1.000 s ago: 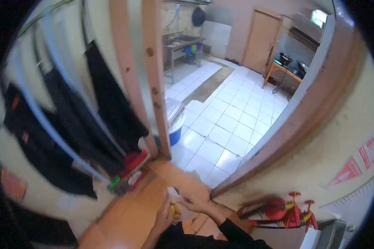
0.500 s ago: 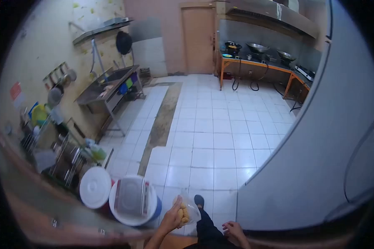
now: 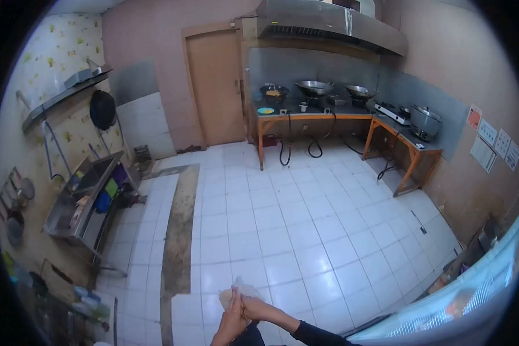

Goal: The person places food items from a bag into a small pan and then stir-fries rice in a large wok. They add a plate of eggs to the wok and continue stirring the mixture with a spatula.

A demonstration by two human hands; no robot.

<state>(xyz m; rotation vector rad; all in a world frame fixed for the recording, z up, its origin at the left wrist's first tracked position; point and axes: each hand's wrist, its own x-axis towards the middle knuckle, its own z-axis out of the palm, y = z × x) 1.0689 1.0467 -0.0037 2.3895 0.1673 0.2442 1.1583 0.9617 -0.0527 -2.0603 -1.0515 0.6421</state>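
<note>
Low in the head view, my two hands are together around a clear plastic bag (image 3: 245, 288) with light-brown food pieces (image 3: 226, 298) in it. My left hand (image 3: 230, 320) is closed around the bag, with its thumb upward. From the other side, my right hand (image 3: 258, 309) presses against the left, its fingers closed at the bag. The fingertips and most of the food are hidden between the hands.
White floor tiles (image 3: 271, 242) stretch ahead. A steel sink (image 3: 78, 196) stands left. At the back, an orange-framed counter (image 3: 305, 115) carries woks (image 3: 314, 87), a stove (image 3: 392, 113) and a large pot (image 3: 425, 123). A lit glass-fronted case (image 3: 444, 314) is at lower right.
My right hand has come from beside my leg to the bag in my left hand. The view has turned right and forward, past the grey panel and the lidded buckets.
</note>
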